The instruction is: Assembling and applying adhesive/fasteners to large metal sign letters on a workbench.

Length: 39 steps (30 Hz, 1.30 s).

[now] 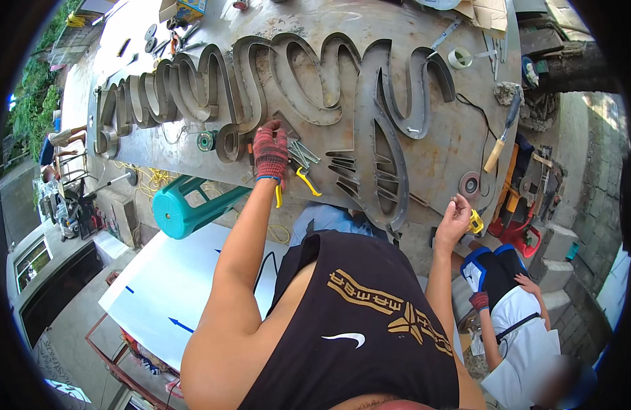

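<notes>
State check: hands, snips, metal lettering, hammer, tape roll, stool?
left hand: gloved, resting on the metal lettering
right hand: bare, holding a small yellow object
yellow-handled snips: lying on the table
hammer: lying flat, untouched
tape roll: lying flat
teal stool: tipped on its side

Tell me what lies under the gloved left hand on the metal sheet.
Under the left hand lie thin metal strips and yellow-handled pliers, on the metal sheet beside the script letter strip. What the palm itself covers cannot be seen.

The gloved left hand (270, 152) hides its fingertips (pliers (298, 171) partly covered too).
</notes>
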{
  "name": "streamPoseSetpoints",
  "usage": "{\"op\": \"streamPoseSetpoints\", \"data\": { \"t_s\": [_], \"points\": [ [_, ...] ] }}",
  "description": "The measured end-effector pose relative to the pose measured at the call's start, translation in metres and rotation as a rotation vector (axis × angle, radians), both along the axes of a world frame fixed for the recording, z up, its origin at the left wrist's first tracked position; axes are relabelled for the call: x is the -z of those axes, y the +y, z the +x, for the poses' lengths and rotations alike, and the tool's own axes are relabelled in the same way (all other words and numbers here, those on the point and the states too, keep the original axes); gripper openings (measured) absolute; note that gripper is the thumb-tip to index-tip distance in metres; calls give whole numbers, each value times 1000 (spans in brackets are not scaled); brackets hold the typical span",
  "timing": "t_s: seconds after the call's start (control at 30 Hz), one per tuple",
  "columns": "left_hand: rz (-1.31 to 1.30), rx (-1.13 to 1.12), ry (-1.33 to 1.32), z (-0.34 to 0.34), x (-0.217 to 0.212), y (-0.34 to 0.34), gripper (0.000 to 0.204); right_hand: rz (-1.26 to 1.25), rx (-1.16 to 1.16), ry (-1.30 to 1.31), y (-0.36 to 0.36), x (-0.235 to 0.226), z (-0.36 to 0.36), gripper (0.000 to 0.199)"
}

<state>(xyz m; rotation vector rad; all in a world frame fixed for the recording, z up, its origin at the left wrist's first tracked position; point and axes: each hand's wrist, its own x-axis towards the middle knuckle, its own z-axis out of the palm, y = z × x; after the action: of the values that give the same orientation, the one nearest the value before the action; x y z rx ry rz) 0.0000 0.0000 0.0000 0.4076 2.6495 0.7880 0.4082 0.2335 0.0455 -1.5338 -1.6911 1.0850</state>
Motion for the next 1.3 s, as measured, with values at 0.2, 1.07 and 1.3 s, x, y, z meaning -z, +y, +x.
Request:
{"op": "streamPoseSetpoints", "data": {
  "t_s": [0.2,1.07,1.3],
  "points": [
    [243,-42,233,-122,-1,23,24,-97,-144,-149,-57,-28,-62,16],
    [-382,1023,526,-350,67,258,23,-274,-185,-408,-93,-67,-175,10],
    [-294,1180,512,-380,100,248,20,-181,-268,-403,-77,-74,-193,9]
  ]
}}
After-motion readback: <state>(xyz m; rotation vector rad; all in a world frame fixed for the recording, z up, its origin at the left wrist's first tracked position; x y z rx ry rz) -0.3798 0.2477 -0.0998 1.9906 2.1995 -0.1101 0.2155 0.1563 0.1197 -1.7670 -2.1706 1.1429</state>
